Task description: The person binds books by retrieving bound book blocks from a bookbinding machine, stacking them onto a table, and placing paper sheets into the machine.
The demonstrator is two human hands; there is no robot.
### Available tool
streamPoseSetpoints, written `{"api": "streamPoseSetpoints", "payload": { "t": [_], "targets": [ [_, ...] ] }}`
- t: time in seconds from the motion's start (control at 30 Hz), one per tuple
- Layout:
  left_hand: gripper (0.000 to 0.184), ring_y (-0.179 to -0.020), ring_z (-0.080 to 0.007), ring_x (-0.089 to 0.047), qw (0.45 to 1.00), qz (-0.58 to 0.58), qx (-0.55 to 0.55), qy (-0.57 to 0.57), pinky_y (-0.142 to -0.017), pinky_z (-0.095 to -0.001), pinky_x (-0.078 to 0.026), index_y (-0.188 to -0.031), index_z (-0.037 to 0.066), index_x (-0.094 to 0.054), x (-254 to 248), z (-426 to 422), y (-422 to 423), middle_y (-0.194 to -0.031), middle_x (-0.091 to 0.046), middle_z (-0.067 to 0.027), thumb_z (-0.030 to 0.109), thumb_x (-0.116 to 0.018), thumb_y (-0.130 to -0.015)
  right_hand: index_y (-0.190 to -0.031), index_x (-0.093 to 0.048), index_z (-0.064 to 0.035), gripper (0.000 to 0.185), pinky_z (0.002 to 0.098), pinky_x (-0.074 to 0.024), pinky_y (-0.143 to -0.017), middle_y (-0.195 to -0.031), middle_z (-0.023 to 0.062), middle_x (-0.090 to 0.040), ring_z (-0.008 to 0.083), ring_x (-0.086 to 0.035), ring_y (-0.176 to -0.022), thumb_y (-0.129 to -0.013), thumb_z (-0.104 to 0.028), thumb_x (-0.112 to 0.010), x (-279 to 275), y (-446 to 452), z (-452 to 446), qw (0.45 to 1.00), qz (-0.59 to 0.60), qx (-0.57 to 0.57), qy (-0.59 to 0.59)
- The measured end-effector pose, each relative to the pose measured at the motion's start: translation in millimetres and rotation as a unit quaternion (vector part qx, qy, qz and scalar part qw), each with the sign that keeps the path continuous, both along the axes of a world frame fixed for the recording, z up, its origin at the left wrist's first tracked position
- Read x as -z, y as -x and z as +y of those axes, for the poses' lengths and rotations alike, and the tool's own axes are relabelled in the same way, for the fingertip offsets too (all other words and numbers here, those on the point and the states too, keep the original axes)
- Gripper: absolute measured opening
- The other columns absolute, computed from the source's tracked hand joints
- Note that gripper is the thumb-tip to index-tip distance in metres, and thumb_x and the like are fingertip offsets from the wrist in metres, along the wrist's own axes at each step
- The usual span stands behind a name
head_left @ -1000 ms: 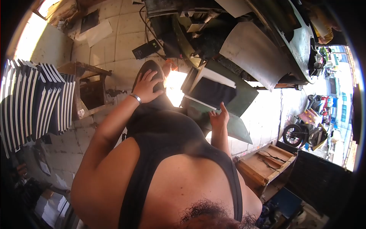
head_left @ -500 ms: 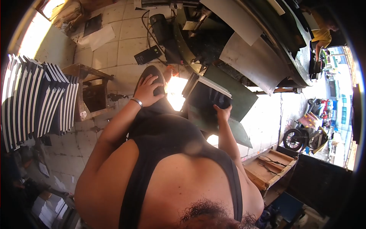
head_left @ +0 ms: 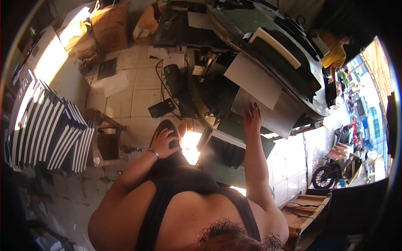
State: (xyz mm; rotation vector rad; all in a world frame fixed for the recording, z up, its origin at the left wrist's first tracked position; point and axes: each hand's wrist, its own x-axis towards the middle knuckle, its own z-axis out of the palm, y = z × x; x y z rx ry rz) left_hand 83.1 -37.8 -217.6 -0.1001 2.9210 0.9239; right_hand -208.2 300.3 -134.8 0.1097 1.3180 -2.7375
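Observation:
My left hand [head_left: 164,142] lies on my raised knee, its fingers spread and nothing held. My right hand [head_left: 252,119] reaches forward over the metal sheet at the bench edge, fingers apart, near the lower edge of a pale sheet [head_left: 254,81]. Whether its fingertips touch that sheet I cannot tell. Below and left of the right hand, a black-covered book [head_left: 226,151] with a pale edge rests on a green board [head_left: 228,172] beside my legs.
Many black books with white edges stand stacked [head_left: 50,129] at the left, beside a wooden stool [head_left: 106,142]. A machine table [head_left: 310,106] curves across the upper right. A person in yellow [head_left: 335,56] is behind it. A wooden drawer [head_left: 305,209] is at lower right.
My right hand has left the black book and moved up and forward toward the pale sheet. The view has tilted upward, showing more of the machine table. My left hand stays on the knee.

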Motion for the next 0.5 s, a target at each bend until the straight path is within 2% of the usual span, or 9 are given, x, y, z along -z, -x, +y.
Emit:
{"api": "streamPoseSetpoints", "payload": {
  "t": [0.1, 0.2, 0.3, 0.4, 0.5],
  "targets": [
    [0.049, -0.151, -0.0339, -0.031, 1.0, 0.013, -0.001, 0.006, -0.125, -0.052, -0.019, -0.125, 0.023, -0.072, 8, -2, -2, -0.156, -0.046, -0.0109, 0.052, -0.074, -0.085, -0.134, -0.059, -0.0071, 0.04, 0.0443, -0.0526, -0.101, -0.132, 0.0101, -0.063, 0.028, -0.064, -0.114, -0.101, -0.029, -0.065, -15, 64, -9, 0.995, 0.058, -0.034, 0.071],
    [0.048, -0.15, -0.0343, -0.032, 1.0, 0.021, -0.004, 0.017, -0.124, -0.0508, -0.021, -0.124, 0.024, -0.072, 5, -3, -3, -0.156, -0.046, -0.0098, 0.051, -0.076, -0.085, -0.137, -0.058, -0.0087, 0.038, 0.0448, -0.0492, -0.107, -0.135, 0.011, -0.062, 0.0275, -0.061, -0.12, -0.105, -0.03, -0.057, -30, 113, -12, 0.954, 0.2, -0.116, 0.193],
    [0.048, -0.15, -0.0336, -0.033, 0.999, 0.025, -0.005, 0.023, -0.124, -0.0507, -0.022, -0.124, 0.024, -0.072, 7, -5, -2, -0.155, -0.047, -0.0088, 0.051, -0.075, -0.085, -0.144, -0.053, -0.0106, 0.047, 0.0456, -0.0469, -0.11, -0.142, 0.0124, -0.057, 0.03, -0.054, -0.131, -0.107, -0.039, -0.051, -67, 137, -23, 0.963, 0.233, -0.048, 0.126],
    [0.047, -0.15, -0.0334, -0.033, 0.999, 0.024, -0.006, 0.022, -0.124, -0.0503, -0.022, -0.124, 0.023, -0.072, 8, -4, -1, -0.155, -0.047, -0.0085, 0.051, -0.075, -0.085, -0.141, -0.055, -0.0091, 0.043, 0.0457, -0.0458, -0.112, -0.143, 0.0119, -0.058, 0.0289, -0.057, -0.128, -0.107, -0.035, -0.05, -109, 115, -35, 0.947, 0.287, -0.01, 0.145],
    [0.047, -0.149, -0.0333, -0.033, 1.0, 0.023, -0.007, 0.02, -0.124, -0.05, -0.022, -0.124, 0.023, -0.072, 7, -3, 1, -0.154, -0.048, -0.0087, 0.05, -0.075, -0.086, -0.142, -0.054, -0.0086, 0.045, 0.0466, -0.0445, -0.113, -0.145, 0.012, -0.057, 0.0294, -0.055, -0.131, -0.107, -0.037, -0.05, -116, 110, -28, 0.943, 0.304, -0.002, 0.134]
  ]
}}
